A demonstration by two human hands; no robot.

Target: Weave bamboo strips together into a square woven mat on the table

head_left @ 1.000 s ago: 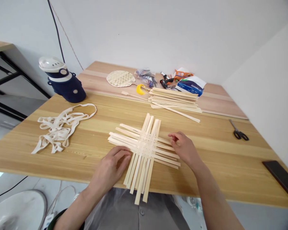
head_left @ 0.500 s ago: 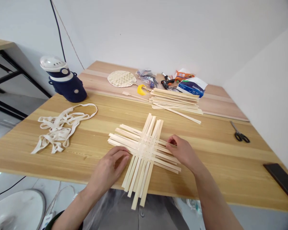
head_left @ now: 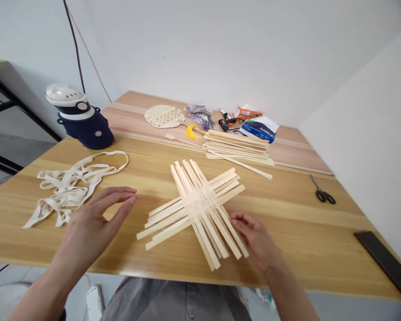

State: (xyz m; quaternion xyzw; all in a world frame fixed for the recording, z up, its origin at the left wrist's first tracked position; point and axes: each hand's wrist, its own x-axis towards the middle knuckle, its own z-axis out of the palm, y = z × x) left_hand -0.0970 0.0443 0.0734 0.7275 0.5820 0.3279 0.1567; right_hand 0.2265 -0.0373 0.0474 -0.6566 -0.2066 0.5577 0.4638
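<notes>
A cross-shaped weave of pale bamboo strips [head_left: 201,200] lies flat on the table, tightly interlaced at its centre with loose ends fanning out on all sides. My left hand [head_left: 98,216] hovers left of the weave, apart from it, thumb and fingers spread with nothing between them. At the weave's right edge, my right hand [head_left: 254,234] has its thumb and curled fingers closed on the outermost strip. The exact contact at those fingertips is partly hidden.
Behind the weave lies a pile of loose strips [head_left: 237,147]. A woven fan [head_left: 164,116], yellow tape piece [head_left: 191,131], glue gun [head_left: 226,122] and tissue pack [head_left: 259,128] sit farther back. White ribbon [head_left: 76,183] and a blue bottle [head_left: 90,129] are left; scissors [head_left: 322,191] right.
The weave has turned on the table, its strips now lying diagonally. My left hand has come off it and moved left and opened wider. My right hand has shifted down, staying at its edge.
</notes>
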